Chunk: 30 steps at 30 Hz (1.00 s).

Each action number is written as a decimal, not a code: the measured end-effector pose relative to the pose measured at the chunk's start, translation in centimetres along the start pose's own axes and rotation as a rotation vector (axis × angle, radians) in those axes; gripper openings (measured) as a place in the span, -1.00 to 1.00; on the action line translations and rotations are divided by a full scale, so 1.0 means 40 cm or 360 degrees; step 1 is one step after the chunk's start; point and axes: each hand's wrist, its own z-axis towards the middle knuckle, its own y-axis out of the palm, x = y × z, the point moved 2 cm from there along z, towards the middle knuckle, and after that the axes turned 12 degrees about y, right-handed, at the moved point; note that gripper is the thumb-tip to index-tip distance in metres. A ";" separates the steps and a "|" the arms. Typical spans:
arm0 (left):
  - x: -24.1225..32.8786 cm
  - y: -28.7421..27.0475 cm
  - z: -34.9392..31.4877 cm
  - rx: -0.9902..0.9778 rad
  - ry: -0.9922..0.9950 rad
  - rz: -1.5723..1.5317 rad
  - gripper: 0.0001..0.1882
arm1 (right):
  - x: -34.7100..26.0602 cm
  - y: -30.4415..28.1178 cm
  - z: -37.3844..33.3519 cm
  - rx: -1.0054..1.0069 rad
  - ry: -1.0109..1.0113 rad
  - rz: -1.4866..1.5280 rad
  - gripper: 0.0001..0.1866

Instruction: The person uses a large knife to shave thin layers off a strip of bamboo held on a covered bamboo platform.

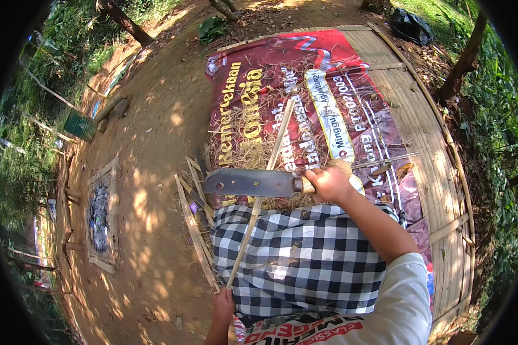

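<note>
My right hand (328, 183) is closed round the wooden handle of a broad dark-bladed machete (247, 183). Its blade points left and lies across a long, pale bamboo strip (248, 230). Low in the view, my left hand (223, 302) pinches the strip's near end. From there the strip slants up and right over my lap, its far end above a red banner (380, 121). A black-and-white checked cloth (293, 247) covers my lap. Curly shavings (236, 126) are strewn over the banner. Several more split bamboo pieces (193, 230) lean at the cloth's left side.
Under the banner is a slatted bamboo platform (443, 190) with a raised pole edge. Bare earth lies to the left, with a framed ash pit (101, 221) and a green tin (80, 125). A black plastic bag (411, 26) sits at the far right.
</note>
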 end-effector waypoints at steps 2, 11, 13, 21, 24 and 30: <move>-0.011 -0.001 -0.005 0.0010 0.0012 -0.0021 -0.72 | -0.026 -0.003 -0.003 0.0014 -0.0159 0.0019 -0.66; 0.012 0.001 0.022 0.0141 0.0134 0.0034 -0.69 | 0.042 -0.004 -0.001 -0.0083 0.0164 -0.0109 -0.67; 0.016 0.005 0.025 0.0116 0.0105 -0.0031 -0.69 | -0.013 0.023 -0.024 0.0007 0.0037 0.0027 -0.68; 0.039 -0.012 0.024 0.0118 0.0162 0.0089 -0.67 | 0.044 0.008 0.025 -0.0161 0.0087 -0.0190 -0.65; 0.035 -0.012 0.035 0.0146 0.0219 0.0148 -0.65 | 0.079 -0.006 0.026 -0.0208 0.0319 -0.0195 -0.63; 0.036 -0.012 0.044 0.0110 0.0123 0.0031 -0.65 | -0.050 0.028 -0.015 0.0029 -0.0086 0.0057 -0.72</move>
